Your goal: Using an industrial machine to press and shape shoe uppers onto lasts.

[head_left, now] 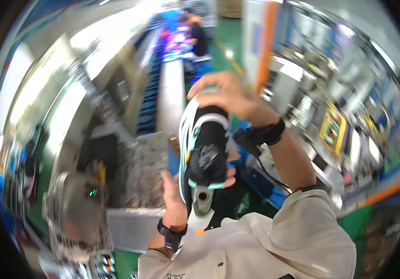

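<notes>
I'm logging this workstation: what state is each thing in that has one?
Black, white and mint-green shoe: held in both hands
Bare left hand: gripping the shoe's near part
Bare right hand: curled over its far end
Black wristbands: worn, one on each wrist
Small green indicator lights: lit
Yellow rectangular tray: loaded; contents too blurred to identify

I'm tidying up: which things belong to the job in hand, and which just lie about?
Belong: shoe; right hand on its far end; left hand at its near end.
Lying about, apparently: yellow tray at right; others too blurred.
</notes>
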### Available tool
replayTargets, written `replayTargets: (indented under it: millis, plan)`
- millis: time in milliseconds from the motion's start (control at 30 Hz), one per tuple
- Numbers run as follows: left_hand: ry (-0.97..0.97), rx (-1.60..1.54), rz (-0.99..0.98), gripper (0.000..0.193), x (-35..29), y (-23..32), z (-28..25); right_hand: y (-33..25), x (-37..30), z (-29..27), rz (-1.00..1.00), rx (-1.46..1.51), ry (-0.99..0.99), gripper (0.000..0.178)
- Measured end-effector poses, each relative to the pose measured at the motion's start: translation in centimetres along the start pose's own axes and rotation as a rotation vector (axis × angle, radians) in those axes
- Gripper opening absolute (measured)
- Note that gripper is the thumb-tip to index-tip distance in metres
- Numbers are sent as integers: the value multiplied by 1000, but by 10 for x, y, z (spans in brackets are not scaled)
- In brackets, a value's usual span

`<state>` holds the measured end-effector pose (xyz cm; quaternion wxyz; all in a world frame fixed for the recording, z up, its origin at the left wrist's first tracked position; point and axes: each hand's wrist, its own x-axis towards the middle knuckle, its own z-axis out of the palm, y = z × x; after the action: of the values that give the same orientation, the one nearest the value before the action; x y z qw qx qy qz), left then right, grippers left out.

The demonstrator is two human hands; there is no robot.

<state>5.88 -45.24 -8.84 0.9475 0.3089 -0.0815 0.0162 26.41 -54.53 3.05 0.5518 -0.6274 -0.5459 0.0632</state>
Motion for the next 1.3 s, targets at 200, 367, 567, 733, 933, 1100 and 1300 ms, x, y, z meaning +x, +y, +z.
replayTargets:
  millis: [200, 367, 567, 733, 933, 1100, 1300]
  plan:
    - [99, -5, -133, 58, 101, -146, 13, 61, -214, -106, 423, 155, 607, 57]
    - [61, 516, -197, 62, 185, -264, 69, 79, -361, -135, 277, 234, 846, 62]
    - [-315, 888, -279, 75, 265, -385, 105, 98, -471, -200, 411, 365, 1490, 54]
    - [-298, 1183, -457, 87, 388, -474, 122, 71, -539, -247, 511, -59, 1698, 55]
    - [-156, 1527, -262, 99, 504, -611, 63, 31, -542, -268, 625, -406, 1824, 52]
    - [-76, 1677, -485, 61, 522, -630, 73, 39, -574, -313, 904, -777, 1677, 46]
    - [-154, 530, -929, 33, 477, -522, 73, 90, -522, -461, 1182, -635, 1277, 39]
